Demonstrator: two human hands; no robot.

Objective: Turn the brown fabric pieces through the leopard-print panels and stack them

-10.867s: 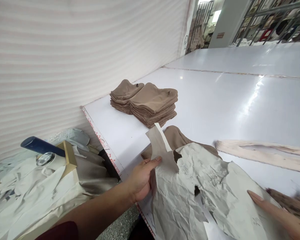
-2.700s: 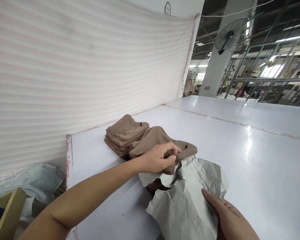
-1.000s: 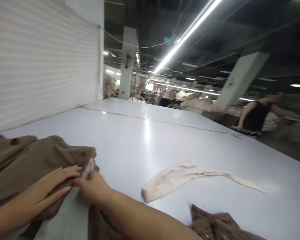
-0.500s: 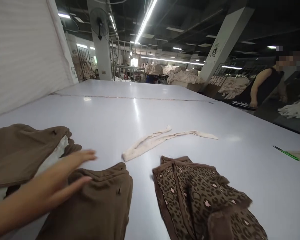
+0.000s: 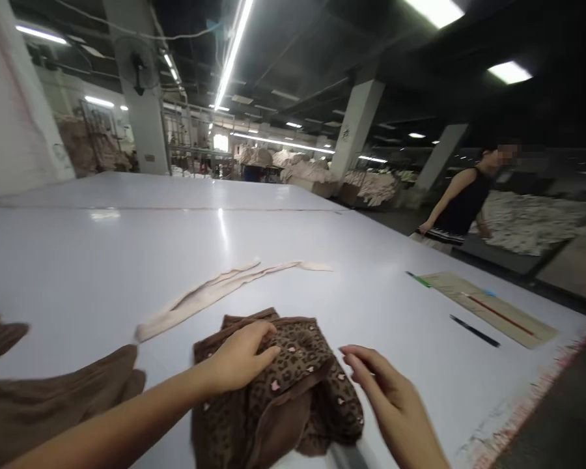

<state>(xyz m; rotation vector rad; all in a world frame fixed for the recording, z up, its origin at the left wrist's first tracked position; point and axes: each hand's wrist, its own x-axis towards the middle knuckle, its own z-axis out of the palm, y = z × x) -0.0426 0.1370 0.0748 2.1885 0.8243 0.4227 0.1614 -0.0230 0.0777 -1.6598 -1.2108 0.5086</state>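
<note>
A bundle of brown leopard-print fabric pieces (image 5: 293, 391) lies on the white cutting table (image 5: 102, 260) right in front of me. My left hand (image 5: 237, 357) rests on top of the bundle, fingers curled over its upper edge. My right hand (image 5: 388, 397) hovers just right of the bundle with fingers spread, holding nothing. Plain brown fabric pieces (image 5: 39, 404) lie at the lower left. A long cream fabric strip (image 5: 215, 292) stretches across the table just beyond the bundle.
A tan ruler board (image 5: 488, 307), a dark pen (image 5: 474, 331) and a green marker (image 5: 420, 279) lie near the table's right edge. Another person (image 5: 461, 203) in a dark top stands beyond that edge. Heaps of pale fabric and racks fill the background.
My view has swung right, away from the plain brown pieces. My left hand has moved from the plain brown fabric onto the leopard-print bundle, and my right hand has come into view beside it.
</note>
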